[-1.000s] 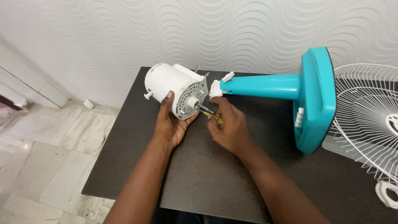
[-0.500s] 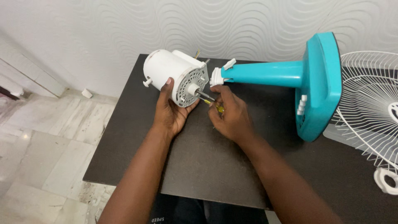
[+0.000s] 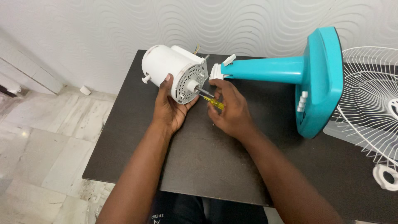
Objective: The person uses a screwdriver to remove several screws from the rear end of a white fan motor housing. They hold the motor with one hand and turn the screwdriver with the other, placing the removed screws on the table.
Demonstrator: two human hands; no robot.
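L hand (image 3: 169, 111) cups white fan motor (image 3: 171, 71) w/ fingers wrapped, on dark table (image 3: 207, 166). R hand (image 3: 231, 111) pinches yellow-handled screwdriver (image 3: 210, 100), tip at motor's vented face, beside teal fan stand (image 3: 290, 74).

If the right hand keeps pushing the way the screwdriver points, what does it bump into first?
Probably the perforated face of the white fan motor. The right hand aims the yellow-handled screwdriver up-left at it, beside the shaft; exact depth is unclear.

Single camera on my head, looking steeply down and forward over my forearms, close above a dark table (image 3: 215, 166), patterned wall (image 3: 248, 25) straight ahead, tiled floor (image 3: 49, 141) at left, fan grille (image 3: 369, 103) cut off at right edge.
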